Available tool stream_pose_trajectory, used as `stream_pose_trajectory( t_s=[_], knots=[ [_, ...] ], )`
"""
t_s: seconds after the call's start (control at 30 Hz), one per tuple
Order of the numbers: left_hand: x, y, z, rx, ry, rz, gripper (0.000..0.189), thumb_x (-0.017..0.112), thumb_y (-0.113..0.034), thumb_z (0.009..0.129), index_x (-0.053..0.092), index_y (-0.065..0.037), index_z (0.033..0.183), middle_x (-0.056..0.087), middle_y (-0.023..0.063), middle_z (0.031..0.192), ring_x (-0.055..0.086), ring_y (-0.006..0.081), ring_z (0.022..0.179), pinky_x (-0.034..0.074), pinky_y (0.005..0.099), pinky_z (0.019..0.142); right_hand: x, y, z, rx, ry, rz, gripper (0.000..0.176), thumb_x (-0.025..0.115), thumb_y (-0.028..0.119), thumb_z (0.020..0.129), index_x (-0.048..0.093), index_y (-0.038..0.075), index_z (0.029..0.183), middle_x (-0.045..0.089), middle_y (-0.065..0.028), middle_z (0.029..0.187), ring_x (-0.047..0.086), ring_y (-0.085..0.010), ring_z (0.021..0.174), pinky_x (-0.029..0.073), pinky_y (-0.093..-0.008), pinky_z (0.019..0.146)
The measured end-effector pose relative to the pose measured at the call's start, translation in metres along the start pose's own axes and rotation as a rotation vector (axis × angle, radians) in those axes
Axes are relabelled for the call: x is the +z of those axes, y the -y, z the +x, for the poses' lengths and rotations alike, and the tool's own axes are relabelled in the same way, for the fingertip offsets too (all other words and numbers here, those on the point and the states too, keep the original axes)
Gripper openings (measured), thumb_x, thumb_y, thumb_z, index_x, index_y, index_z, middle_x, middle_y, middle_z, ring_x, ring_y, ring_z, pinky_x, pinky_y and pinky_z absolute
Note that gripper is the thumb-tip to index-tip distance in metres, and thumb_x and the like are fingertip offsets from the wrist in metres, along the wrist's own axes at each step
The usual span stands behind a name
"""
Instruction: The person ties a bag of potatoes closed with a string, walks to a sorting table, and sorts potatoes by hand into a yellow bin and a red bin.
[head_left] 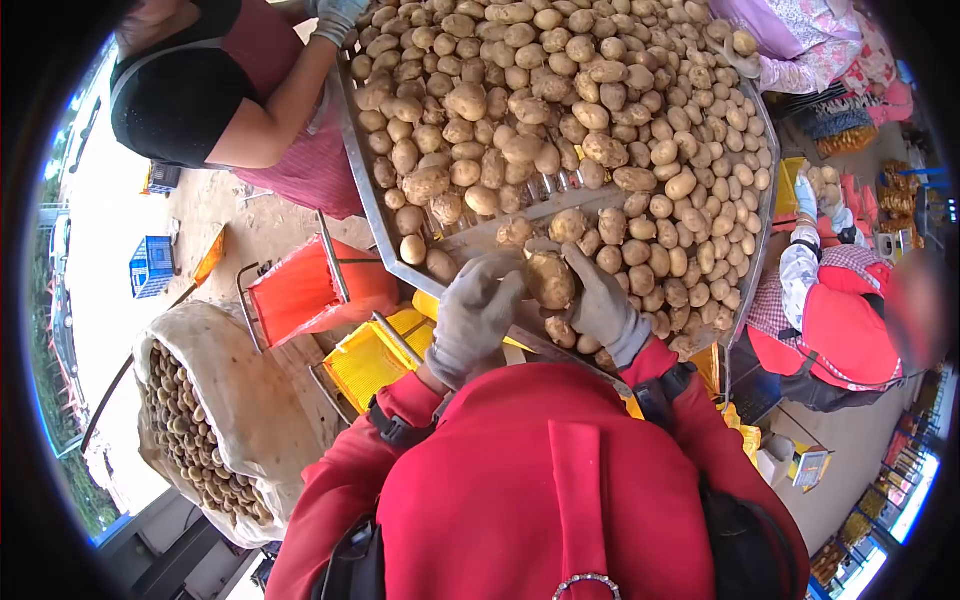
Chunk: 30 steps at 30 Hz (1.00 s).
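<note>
Many potatoes (530, 110) cover a metal sorting table (365, 190) with raised edges. At its near edge, my right hand (605, 308), in a grey glove, is closed around one side of a large potato (550, 280). My left hand (475, 310), also gloved in grey, is at the left of that potato with its fingers curled. Whether its fingertips touch the potato or hold anything is hidden. Smaller potatoes lie just above and below the held one.
Co-workers stand at the upper left (240, 100), upper right (800, 50) and right (840, 320). A red bag (320, 290) and a yellow bag (375, 360) hang on frames at the left. A large white sack (250, 390) of potatoes is beyond them.
</note>
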<state>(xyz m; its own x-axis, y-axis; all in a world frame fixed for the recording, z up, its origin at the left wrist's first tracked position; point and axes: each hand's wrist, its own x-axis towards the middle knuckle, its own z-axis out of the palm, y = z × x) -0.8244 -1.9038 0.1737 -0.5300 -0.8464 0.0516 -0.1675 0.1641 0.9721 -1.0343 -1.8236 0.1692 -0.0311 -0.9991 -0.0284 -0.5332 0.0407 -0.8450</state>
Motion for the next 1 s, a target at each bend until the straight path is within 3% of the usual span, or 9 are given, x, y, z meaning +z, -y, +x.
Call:
stream_pose_trajectory(
  t_s=[0.17, 0.27, 0.37, 0.47, 0.6, 0.67, 0.8, 0.93, 1.0],
  knots=[
    [-0.021, 0.031, -0.017, -0.295, -0.094, -0.21, 0.02, 0.066, -0.01, 0.099, 0.068, 0.001, 0.115, 0.072, 0.0101, 0.108, 0.069, 0.0156, 0.093, 0.054, 0.0291, 0.082, -0.008, -0.007, 0.017, 0.082, -0.04, 0.149, 0.042, 0.063, 0.02, 0.098, 0.06, 0.007, 0.138, 0.071, -0.016, 0.123, 0.07, -0.0321, 0.11, 0.056, -0.0375, 0.095],
    [-0.032, 0.038, -0.027, -0.35, -0.1, -0.145, 0.025, 0.062, -0.012, 0.102, 0.066, 0.002, 0.122, 0.072, 0.0066, 0.105, 0.068, 0.0108, 0.091, 0.055, 0.0262, 0.08, -0.016, -0.052, 0.063, 0.463, 0.107, -0.037, 0.04, 0.06, 0.03, 0.099, 0.063, 0.014, 0.136, 0.065, -0.0139, 0.135, 0.064, -0.032, 0.121, 0.051, -0.0378, 0.101],
    [-0.03, 0.036, -0.035, -0.405, -0.095, -0.18, 0.028, 0.06, -0.012, 0.103, 0.064, 0.001, 0.128, 0.073, 0.0066, 0.107, 0.068, 0.0108, 0.091, 0.055, 0.0262, 0.08, -0.014, -0.056, 0.131, 0.122, -0.078, -0.626, 0.045, 0.061, 0.032, 0.094, 0.063, 0.017, 0.136, 0.064, -0.0122, 0.139, 0.062, -0.0365, 0.121, 0.049, -0.0428, 0.102],
    [-0.034, 0.04, -0.042, -0.333, -0.042, -0.109, 0.03, 0.058, -0.012, 0.105, 0.063, 0.001, 0.131, 0.072, 0.006, 0.109, 0.068, 0.0109, 0.091, 0.055, 0.0265, 0.079, 0.026, -0.102, 0.189, -0.131, -0.224, -0.847, 0.05, 0.065, 0.034, 0.091, 0.061, 0.016, 0.137, 0.063, -0.0132, 0.139, 0.062, -0.0369, 0.123, 0.049, -0.0461, 0.104],
    [-0.044, 0.022, -0.044, -0.506, -0.147, -0.197, 0.03, 0.057, -0.013, 0.106, 0.062, 0.0, 0.132, 0.07, 0.0041, 0.109, 0.069, 0.0109, 0.092, 0.055, 0.0263, 0.078, -0.003, -0.081, 0.198, 0.277, 0.065, 0.042, 0.06, 0.07, 0.044, 0.093, 0.056, 0.008, 0.14, 0.067, -0.015, 0.129, 0.07, -0.0301, 0.109, 0.056, -0.0457, 0.094],
    [-0.048, 0.024, -0.041, -0.539, -0.178, -0.252, 0.03, 0.057, -0.013, 0.106, 0.062, -0.001, 0.132, 0.069, 0.0033, 0.108, 0.068, 0.0102, 0.091, 0.055, 0.0254, 0.078, -0.007, -0.065, 0.155, 0.067, 0.113, 0.468, 0.068, 0.071, 0.047, 0.093, 0.053, 0.004, 0.143, 0.069, -0.0138, 0.12, 0.07, -0.0238, 0.108, 0.059, -0.0372, 0.086],
    [-0.04, 0.026, -0.026, -0.49, -0.153, -0.306, 0.027, 0.059, -0.012, 0.105, 0.065, -0.001, 0.129, 0.068, 0.0031, 0.108, 0.068, 0.0109, 0.094, 0.054, 0.0246, 0.079, -0.009, -0.029, 0.087, 0.314, 0.211, 1.109, 0.074, 0.067, 0.057, 0.096, 0.054, 0.0, 0.141, 0.066, -0.0108, 0.122, 0.071, -0.0225, 0.101, 0.06, -0.0328, 0.088],
    [-0.015, -0.01, 0.012, -0.124, -0.171, -0.189, 0.025, 0.066, -0.014, 0.101, 0.068, 0.001, 0.12, 0.063, 0.0069, 0.121, 0.066, 0.0125, 0.096, 0.054, 0.0253, 0.083, -0.018, 0.008, 0.058, 0.243, 0.329, 1.064, 0.087, 0.067, 0.059, 0.095, 0.039, 0.001, 0.155, 0.059, -0.0106, 0.138, 0.06, -0.0216, 0.125, 0.054, -0.0349, 0.101],
    [-0.006, -0.016, 0.028, 0.049, -0.158, -0.036, 0.024, 0.069, -0.016, 0.099, 0.068, 0.001, 0.116, 0.063, 0.007, 0.119, 0.065, 0.0121, 0.093, 0.054, 0.0254, 0.082, -0.013, 0.015, 0.046, 0.07, 0.264, 0.881, 0.083, 0.067, 0.058, 0.096, 0.044, 0.001, 0.151, 0.063, -0.0105, 0.132, 0.063, -0.0178, 0.117, 0.054, -0.0312, 0.095]
  ],
)
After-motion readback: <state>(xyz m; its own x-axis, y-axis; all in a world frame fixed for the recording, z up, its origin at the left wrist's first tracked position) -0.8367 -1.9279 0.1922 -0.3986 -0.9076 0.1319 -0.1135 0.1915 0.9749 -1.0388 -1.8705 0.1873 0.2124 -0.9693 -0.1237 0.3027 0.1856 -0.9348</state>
